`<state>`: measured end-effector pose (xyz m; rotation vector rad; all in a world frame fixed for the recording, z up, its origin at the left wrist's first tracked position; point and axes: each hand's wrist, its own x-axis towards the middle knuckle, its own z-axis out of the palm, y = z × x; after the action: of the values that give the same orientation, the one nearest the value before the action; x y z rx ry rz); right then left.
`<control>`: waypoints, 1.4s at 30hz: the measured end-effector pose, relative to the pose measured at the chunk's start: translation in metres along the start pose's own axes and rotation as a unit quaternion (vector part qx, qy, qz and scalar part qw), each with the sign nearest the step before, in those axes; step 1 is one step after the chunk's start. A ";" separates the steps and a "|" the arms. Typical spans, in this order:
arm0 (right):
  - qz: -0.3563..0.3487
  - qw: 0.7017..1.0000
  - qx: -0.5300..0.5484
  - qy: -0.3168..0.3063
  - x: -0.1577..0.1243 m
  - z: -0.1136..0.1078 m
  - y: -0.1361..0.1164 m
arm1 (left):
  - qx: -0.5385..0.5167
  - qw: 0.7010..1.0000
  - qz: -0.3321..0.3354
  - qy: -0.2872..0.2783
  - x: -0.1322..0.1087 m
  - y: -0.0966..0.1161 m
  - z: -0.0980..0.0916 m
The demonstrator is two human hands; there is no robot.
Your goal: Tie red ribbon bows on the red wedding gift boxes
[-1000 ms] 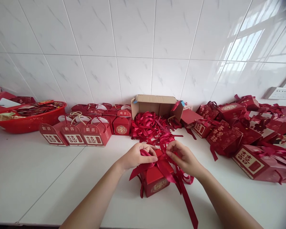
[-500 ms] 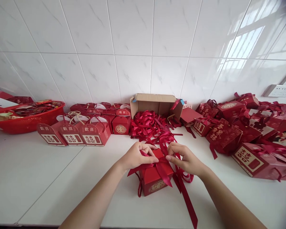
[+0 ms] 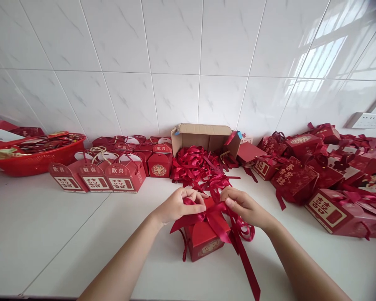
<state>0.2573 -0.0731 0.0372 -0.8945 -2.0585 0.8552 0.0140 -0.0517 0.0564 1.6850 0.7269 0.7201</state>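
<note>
A small red gift box (image 3: pixel 207 240) with gold print on its front stands on the white table, slightly turned. Over its top runs a red satin ribbon (image 3: pixel 217 228) looped in a bow, its loose ends hanging down the front and right. My left hand (image 3: pixel 181 204) pinches the bow's left loop between thumb and fingers. On the other side, my right hand (image 3: pixel 242 205) grips the right part of the ribbon, fingertips closed. A twisted red cord (image 3: pixel 184 246) hangs at the box's left side. Fingers partly hide the knot.
Behind the box, red ribbons (image 3: pixel 194 167) spill from a cardboard box (image 3: pixel 203 129). Handled red gift boxes (image 3: pixel 123 177) stand at the left, beside a red plastic basket (image 3: pixel 34 161) of packets. Many ribboned boxes (image 3: pixel 296 179) are heaped at the right.
My right hand now holds the ribbon stretched out to the right, and the bow's loop is pulled wider. The gift box has shifted slightly toward me and to the right.
</note>
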 end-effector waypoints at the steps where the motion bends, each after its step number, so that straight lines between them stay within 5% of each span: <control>1: -0.002 1.000 0.020 -0.012 -0.001 -0.003 0.003 | -0.014 1.000 0.000 0.003 0.000 0.000 0.000; 8: 0.032 0.986 0.032 -0.160 -0.008 -0.004 0.018 | -0.082 0.996 -0.031 0.009 0.002 -0.001 0.002; 14: 0.035 0.984 0.055 -0.165 -0.004 0.011 0.013 | -0.251 0.963 -0.088 0.048 0.004 -0.004 0.004; 21: 0.035 0.973 0.081 -0.214 -0.007 0.009 0.009 | -0.272 0.956 -0.103 0.045 0.007 -0.005 0.001; 24: 0.036 0.967 0.083 -0.236 -0.009 0.001 0.011 | -0.232 0.968 -0.081 0.049 0.004 -0.001 -0.001; 27: 0.002 0.976 0.107 -0.189 -0.009 -0.007 0.012 | -0.054 0.997 -0.024 0.058 -0.003 0.008 0.002; 32: -0.004 0.990 0.109 -0.091 -0.004 -0.010 0.004 | 0.201 0.977 0.057 0.050 -0.014 0.016 0.013; 37: 0.003 0.993 0.084 -0.084 -0.003 -0.007 -0.004 | 0.140 0.987 0.039 0.073 -0.013 0.015 0.009; 42: 0.012 0.987 0.089 -0.130 -0.007 0.002 0.003 | 0.040 0.985 0.026 0.168 -0.008 0.010 0.002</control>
<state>0.2598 -0.0775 0.0310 -0.7428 -2.1510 1.2028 0.0114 -0.0608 0.0649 1.6781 0.9596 1.0405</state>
